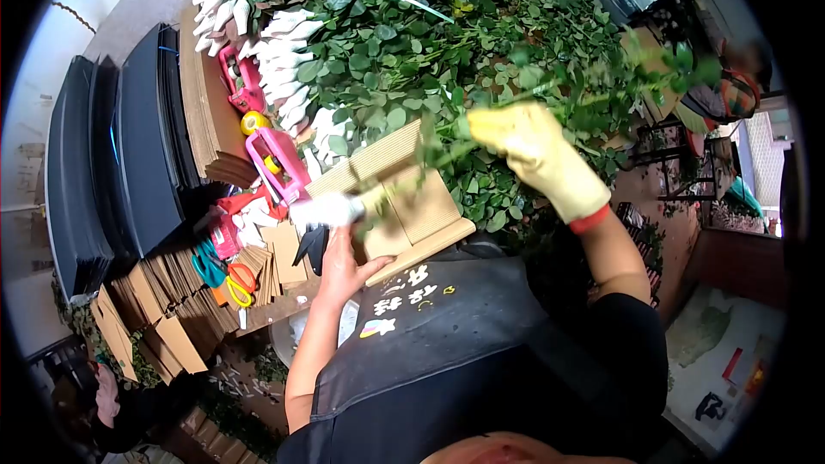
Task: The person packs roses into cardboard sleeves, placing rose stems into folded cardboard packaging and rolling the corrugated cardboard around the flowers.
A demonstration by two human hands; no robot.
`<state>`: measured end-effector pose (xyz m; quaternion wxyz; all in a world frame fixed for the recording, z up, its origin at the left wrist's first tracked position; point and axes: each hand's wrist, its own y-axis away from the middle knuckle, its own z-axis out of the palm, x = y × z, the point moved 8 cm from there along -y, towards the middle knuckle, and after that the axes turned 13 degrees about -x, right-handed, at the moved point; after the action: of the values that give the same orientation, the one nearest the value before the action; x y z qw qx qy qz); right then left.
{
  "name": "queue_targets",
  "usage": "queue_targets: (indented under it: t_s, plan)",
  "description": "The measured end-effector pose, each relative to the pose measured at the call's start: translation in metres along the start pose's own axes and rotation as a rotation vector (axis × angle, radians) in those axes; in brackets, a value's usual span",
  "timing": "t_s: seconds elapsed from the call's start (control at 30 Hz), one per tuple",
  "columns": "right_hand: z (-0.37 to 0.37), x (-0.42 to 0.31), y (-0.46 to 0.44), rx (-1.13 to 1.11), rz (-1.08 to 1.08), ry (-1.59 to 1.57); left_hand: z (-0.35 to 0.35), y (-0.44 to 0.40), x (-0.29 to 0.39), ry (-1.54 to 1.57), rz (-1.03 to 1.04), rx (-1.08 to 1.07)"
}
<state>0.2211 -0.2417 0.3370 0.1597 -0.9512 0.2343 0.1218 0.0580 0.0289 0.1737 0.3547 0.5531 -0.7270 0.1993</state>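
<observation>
Right hand (498, 131), in a pale yellow glove, has its fingers curled around a leafy stem (447, 155), motion-blurred, which runs from them across the open cardboard (427, 206) to a white-covered head (328, 209) by the left fingers. Left hand (342, 268), bare, has its thumb at the cardboard's near edge, apart from the fingers; their grip cannot be told. Cut foliage (378, 51) covers the surface beyond both.

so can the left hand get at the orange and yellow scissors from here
Probably yes: the orange and yellow scissors lie near the left hand, and the flat cardboard and black item between look low, though it is touching the ridged cardboard.
</observation>
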Motion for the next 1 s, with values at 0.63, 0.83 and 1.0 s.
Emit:
queue_targets:
  t_s: [0.63,0.83,1.0]
  plan:
    - [0.080,0.061,0.011,-0.442,0.552,0.189,0.002,-0.013,0.021,0.018,0.005,-0.181]
    - [0.109,0.081,0.022,-0.229,0.536,-0.069,0.010,-0.007,0.005,0.051,0.029,-0.068]
    - [-0.004,0.057,0.053,0.242,0.531,0.073,0.009,-0.006,0.007,0.032,0.079,-0.044]
